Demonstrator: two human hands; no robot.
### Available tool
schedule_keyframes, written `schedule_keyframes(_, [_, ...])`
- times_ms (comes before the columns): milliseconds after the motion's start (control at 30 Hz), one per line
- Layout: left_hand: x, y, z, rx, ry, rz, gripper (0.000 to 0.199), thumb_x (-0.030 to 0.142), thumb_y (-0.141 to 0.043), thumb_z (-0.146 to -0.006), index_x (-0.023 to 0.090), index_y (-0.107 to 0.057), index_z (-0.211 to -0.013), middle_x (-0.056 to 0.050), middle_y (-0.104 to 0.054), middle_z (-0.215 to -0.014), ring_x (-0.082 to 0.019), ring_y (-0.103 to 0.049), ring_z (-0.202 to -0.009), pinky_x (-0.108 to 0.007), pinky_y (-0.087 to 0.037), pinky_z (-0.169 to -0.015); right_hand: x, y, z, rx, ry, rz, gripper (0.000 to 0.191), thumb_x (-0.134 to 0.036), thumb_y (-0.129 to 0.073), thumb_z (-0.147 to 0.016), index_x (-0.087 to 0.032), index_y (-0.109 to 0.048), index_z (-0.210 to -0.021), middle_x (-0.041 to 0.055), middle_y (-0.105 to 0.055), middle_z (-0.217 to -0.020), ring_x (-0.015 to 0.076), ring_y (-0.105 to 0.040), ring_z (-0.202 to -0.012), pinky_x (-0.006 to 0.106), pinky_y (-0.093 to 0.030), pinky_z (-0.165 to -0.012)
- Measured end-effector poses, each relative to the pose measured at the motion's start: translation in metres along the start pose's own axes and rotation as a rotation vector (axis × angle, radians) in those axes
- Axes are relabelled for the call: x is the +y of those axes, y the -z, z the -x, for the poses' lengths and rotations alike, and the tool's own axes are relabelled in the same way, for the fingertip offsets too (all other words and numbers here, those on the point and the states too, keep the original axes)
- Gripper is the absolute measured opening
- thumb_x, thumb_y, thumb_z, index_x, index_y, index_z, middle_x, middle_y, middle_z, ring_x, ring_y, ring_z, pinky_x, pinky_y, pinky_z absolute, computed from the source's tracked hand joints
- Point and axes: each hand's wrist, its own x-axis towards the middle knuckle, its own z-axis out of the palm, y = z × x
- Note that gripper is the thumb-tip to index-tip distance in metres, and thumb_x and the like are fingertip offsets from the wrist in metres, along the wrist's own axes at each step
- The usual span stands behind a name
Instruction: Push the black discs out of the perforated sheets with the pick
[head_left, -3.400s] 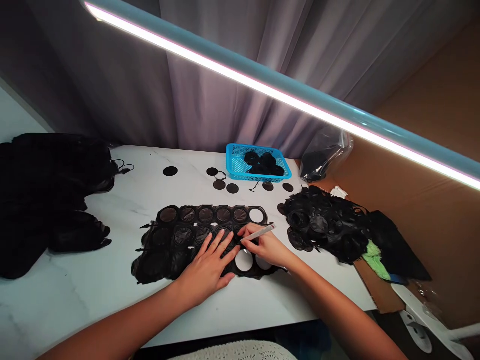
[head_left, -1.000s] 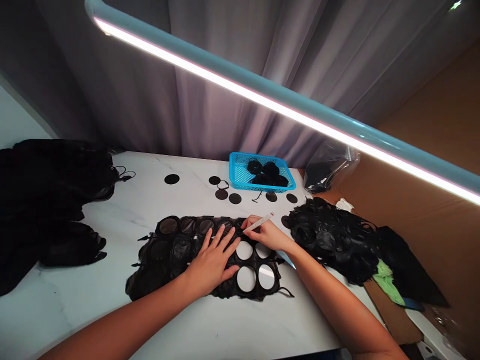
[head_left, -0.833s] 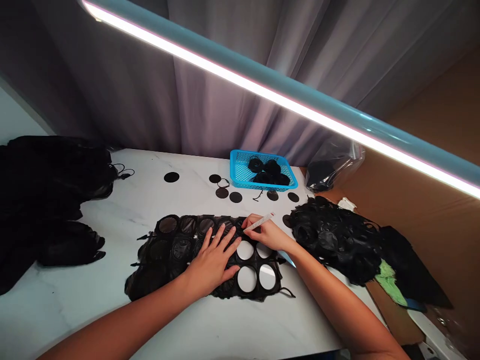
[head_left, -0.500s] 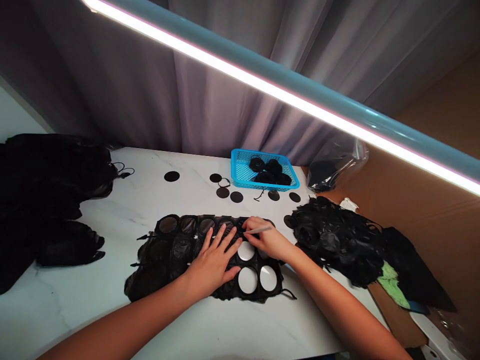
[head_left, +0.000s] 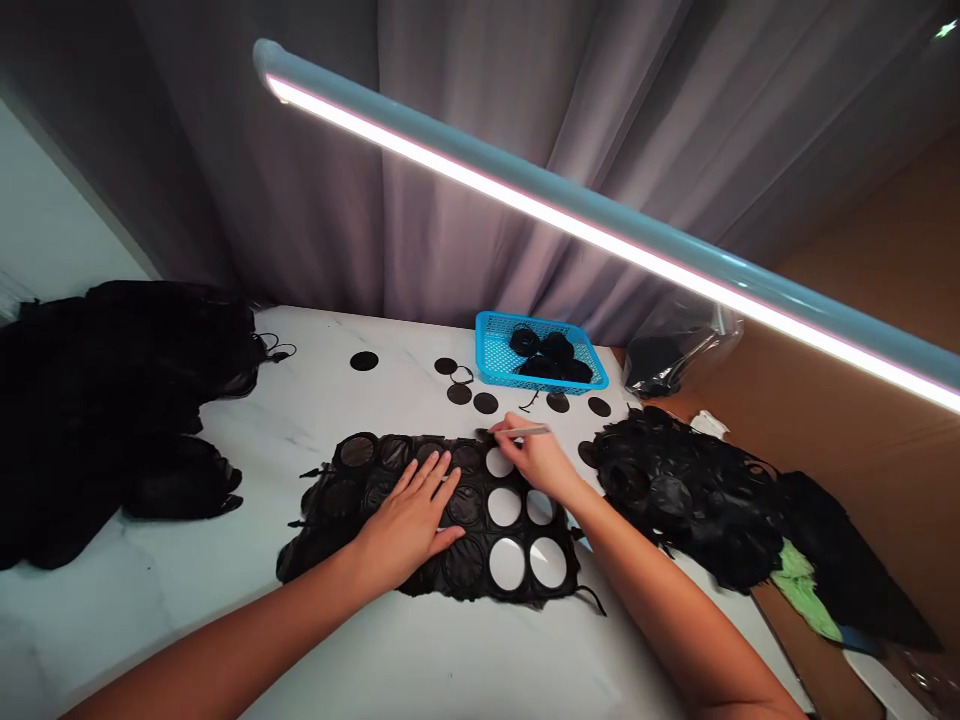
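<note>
A black sheet of gathered fabric (head_left: 461, 505) with rows of round windows lies on the white table. In several windows at its right end, white circles (head_left: 508, 563) show; the others look dark. My left hand (head_left: 405, 520) lies flat on the middle of the sheet, fingers spread. Near the far edge my right hand (head_left: 532, 458) grips a slim pale grey pen-like tool (head_left: 529, 430) between thumb and fingers. Its tip points left, by a small dark piece (head_left: 482, 434) whose kind I cannot make out. Part of the sheet is hidden under both hands.
Loose black discs (head_left: 485, 403) lie beyond the sheet, before a blue basket (head_left: 495, 375) holding black pieces. A black fabric heap (head_left: 135, 400) lies left, another heap (head_left: 675, 500) right, near a green cloth (head_left: 802, 590). A tube lamp (head_left: 600, 215) crosses above.
My right hand has moved up to the sheet's far edge with the tool, and one more white circle shows below it. My left hand stays flat. The whole view has shifted slightly.
</note>
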Motion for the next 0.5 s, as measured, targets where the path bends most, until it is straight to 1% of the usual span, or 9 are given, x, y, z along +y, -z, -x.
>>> schedule_keyframes(67, [-0.003, 0.001, 0.007, -0.003, 0.002, -0.010, 0.062, 0.050, -0.047, -0.097, 0.021, -0.031, -0.150, -0.014, -0.026, -0.158, -0.030, -0.022, -0.145, -0.048, -0.025, -0.115, -0.011, -0.021, 0.002, -0.125, 0.029, -0.079, 0.011, -0.019, -0.048, -0.091, -0.021, -0.059, -0.088, 0.0025, -0.070, -0.092, 0.0161, -0.060, -0.076, 0.028, -0.045, -0.071])
schedule_keyframes(100, [-0.004, 0.002, 0.009, -0.003, 0.004, -0.008, 0.061, 0.048, -0.048, -0.097, 0.022, -0.031, -0.149, -0.013, -0.024, -0.158, -0.030, -0.020, -0.146, -0.048, -0.024, -0.115, -0.014, -0.028, 0.003, -0.168, 0.033, -0.108, 0.011, -0.018, -0.049, -0.090, -0.021, -0.059, -0.086, 0.0021, -0.069, -0.092, 0.0157, -0.060, -0.076, 0.028, -0.045, -0.071])
schedule_keyframes(167, [-0.002, 0.002, 0.012, -0.005, 0.011, -0.001, 0.061, 0.047, -0.051, -0.096, 0.023, -0.032, -0.149, -0.012, -0.022, -0.159, -0.030, -0.018, -0.146, -0.049, -0.022, -0.116, -0.015, -0.034, 0.003, -0.223, 0.033, -0.152, 0.011, -0.017, -0.052, -0.088, -0.021, -0.057, -0.079, 0.0022, -0.068, -0.092, 0.0157, -0.059, -0.078, 0.029, -0.045, -0.072])
schedule_keyframes(267, [-0.001, 0.003, 0.013, -0.028, 0.019, 0.012, 0.060, 0.046, -0.053, -0.095, 0.025, -0.033, -0.148, -0.011, -0.020, -0.160, -0.032, -0.016, -0.147, -0.050, -0.022, -0.116, -0.013, -0.032, 0.003, -0.254, 0.025, -0.189, 0.013, -0.017, -0.055, -0.086, -0.020, -0.055, -0.073, 0.0026, -0.066, -0.094, 0.0166, -0.060, -0.083, 0.030, -0.046, -0.075])
schedule_keyframes(500, [-0.001, 0.005, 0.012, -0.065, 0.030, 0.034, 0.062, 0.044, -0.056, -0.094, 0.025, -0.034, -0.148, -0.010, -0.019, -0.160, -0.033, -0.013, -0.147, -0.051, -0.021, -0.116, -0.012, -0.028, 0.002, -0.288, 0.046, -0.165, 0.014, -0.018, -0.056, -0.088, -0.020, -0.056, -0.074, 0.0032, -0.064, -0.096, 0.0173, -0.058, -0.087, 0.032, -0.046, -0.079])
